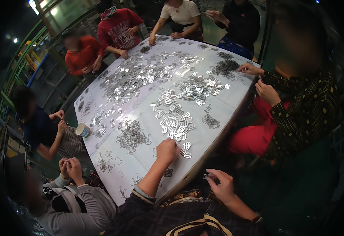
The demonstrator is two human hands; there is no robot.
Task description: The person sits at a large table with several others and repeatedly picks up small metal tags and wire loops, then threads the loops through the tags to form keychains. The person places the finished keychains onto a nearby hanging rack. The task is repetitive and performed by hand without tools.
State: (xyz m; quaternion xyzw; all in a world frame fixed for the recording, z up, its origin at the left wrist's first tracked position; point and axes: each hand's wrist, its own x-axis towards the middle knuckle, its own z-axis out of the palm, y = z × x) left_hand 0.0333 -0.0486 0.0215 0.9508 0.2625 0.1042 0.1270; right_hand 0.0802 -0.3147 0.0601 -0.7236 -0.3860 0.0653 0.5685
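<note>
My left hand (168, 151) is over the near part of the white-covered table (148, 118), its fingers curled down at the near end of a heap of flat, slotted metal buckles (176, 120). Whatever its fingertips hold is hidden. A few loose buckles (186, 146) lie just right of its knuckles. Off the table's edge, above my lap, my right hand (222, 185) pinches a small shiny metal piece (207, 176) between thumb and finger; its exact kind is too small to tell. Left of my left hand spreads a tangle of thin wire hooks (132, 135).
Smaller hook piles (210, 121) dot the table, with a dark one (226, 67) at far right. More buckles (132, 80) cover the middle. A paper cup (83, 130) stands at the left edge. Several people sit around, one in grey sleeves (91, 202) close on my left.
</note>
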